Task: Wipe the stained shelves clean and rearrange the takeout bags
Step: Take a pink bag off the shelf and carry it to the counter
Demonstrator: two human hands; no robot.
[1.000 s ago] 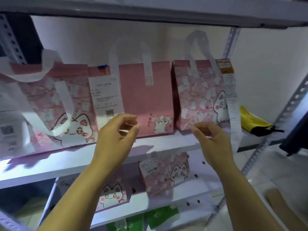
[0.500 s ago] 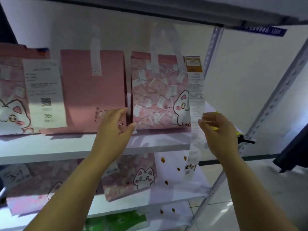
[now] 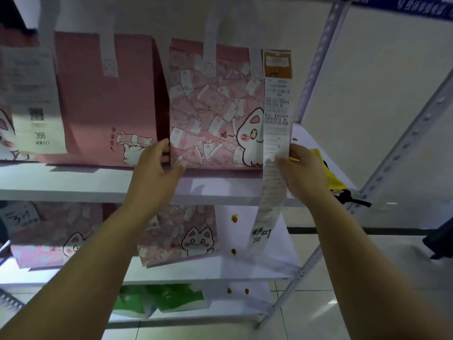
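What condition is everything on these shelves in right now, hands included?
Patterned bag: upright on its shelf.
Plain pink bag: upright beside it.
Receipt: hanging past the shelf edge.
Yellow cloth: lying unused, right end.
Lower shelf: brown stains, unwiped.
Left hand: pinching patterned bag's lower left corner.
Right hand: at bag's right edge, grip unclear.

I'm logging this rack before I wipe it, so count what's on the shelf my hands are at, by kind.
Pink bags: 3 (plain bag, cat-print bag, cut-off bag at the left edge)
Receipts: 2 (366 slip, long receipt)
Yellow item: 1
Total: 6
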